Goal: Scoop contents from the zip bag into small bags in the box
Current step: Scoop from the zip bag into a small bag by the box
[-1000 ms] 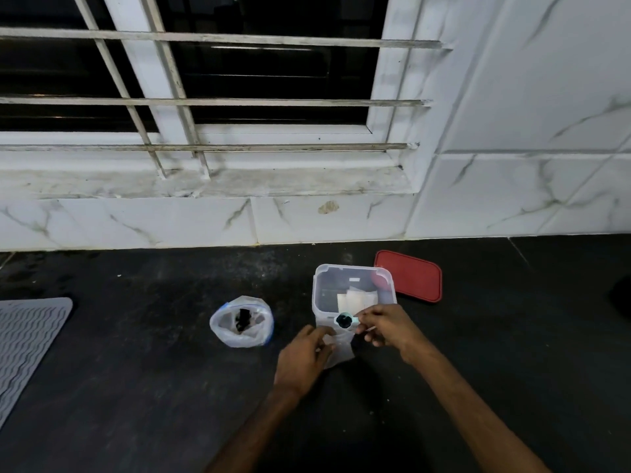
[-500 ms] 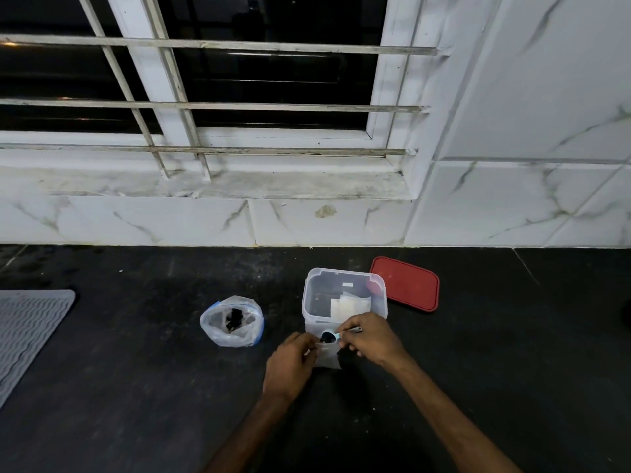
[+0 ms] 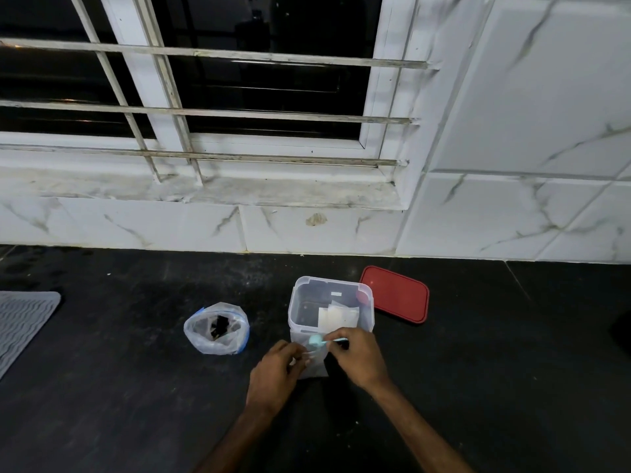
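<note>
A clear plastic box (image 3: 300, 302) stands open on the dark counter with small white bags (image 3: 338, 317) inside. In front of it my left hand (image 3: 276, 373) pinches the mouth of a small clear bag (image 3: 316, 365) that stands upright on the counter. My right hand (image 3: 358, 360) holds a small light-blue spoon (image 3: 316, 340), its bowl over the small bag's mouth. To the left sits the zip bag (image 3: 216, 329), open at the top, with dark contents inside.
A red lid (image 3: 396, 293) lies flat behind and right of the box. A grey ribbed mat (image 3: 20, 322) lies at the left edge. White marbled wall tiles and a barred window rise behind the counter.
The spoon's bowl looked dark and full before; now it shows light blue and tipped over the small bag. Both hands stay at the small bag.
</note>
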Available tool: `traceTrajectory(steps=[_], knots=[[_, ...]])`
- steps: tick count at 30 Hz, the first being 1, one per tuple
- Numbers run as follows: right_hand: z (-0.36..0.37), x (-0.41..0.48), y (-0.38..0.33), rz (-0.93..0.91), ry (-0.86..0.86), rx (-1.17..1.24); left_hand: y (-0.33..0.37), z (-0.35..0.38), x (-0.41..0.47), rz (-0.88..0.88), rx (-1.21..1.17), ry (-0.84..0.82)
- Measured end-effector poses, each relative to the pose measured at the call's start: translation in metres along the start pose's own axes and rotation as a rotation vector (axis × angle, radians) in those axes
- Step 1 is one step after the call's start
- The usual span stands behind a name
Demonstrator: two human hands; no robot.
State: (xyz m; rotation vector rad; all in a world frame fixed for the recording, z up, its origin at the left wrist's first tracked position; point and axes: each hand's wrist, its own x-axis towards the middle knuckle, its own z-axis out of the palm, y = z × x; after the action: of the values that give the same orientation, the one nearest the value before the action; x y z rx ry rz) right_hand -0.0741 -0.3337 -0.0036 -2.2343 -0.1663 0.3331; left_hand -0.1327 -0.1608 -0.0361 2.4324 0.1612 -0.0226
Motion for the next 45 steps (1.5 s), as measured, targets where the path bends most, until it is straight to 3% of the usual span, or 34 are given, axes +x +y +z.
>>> traceTrajectory(steps=[12,16,21,23,26,31,36,40,45], knots=[[-0.046,0.007,0.0,0.09,0.1,0.224,0.026,0.007,0.019,0.064,-0.134,0.014],[-0.023,0.003,-0.026,0.074,0.041,0.271,0.008,-0.019,0.01,-0.083,-0.23,0.19],[0.057,0.008,-0.068,0.011,-0.083,0.247,-0.046,-0.068,-0.008,-0.319,-0.28,0.586],[0.083,0.019,-0.081,-0.046,-0.102,0.162,-0.072,-0.078,-0.003,-0.407,-0.273,0.67],[0.116,0.037,-0.092,-0.083,-0.072,0.005,-0.103,-0.078,0.009,-0.556,-0.316,0.566],[0.15,0.059,-0.114,-0.093,-0.039,-0.241,-0.106,-0.073,0.025,-0.633,-0.419,0.318],[0.168,0.072,-0.112,-0.005,-0.014,-0.324,-0.115,-0.079,0.034,-0.639,-0.565,0.295],[0.18,0.071,-0.108,0.105,-0.063,-0.279,-0.124,-0.076,0.031,-0.596,-0.693,0.337],[0.193,0.079,-0.091,0.278,-0.095,-0.012,-0.137,-0.069,0.035,-0.559,-0.751,0.266]])
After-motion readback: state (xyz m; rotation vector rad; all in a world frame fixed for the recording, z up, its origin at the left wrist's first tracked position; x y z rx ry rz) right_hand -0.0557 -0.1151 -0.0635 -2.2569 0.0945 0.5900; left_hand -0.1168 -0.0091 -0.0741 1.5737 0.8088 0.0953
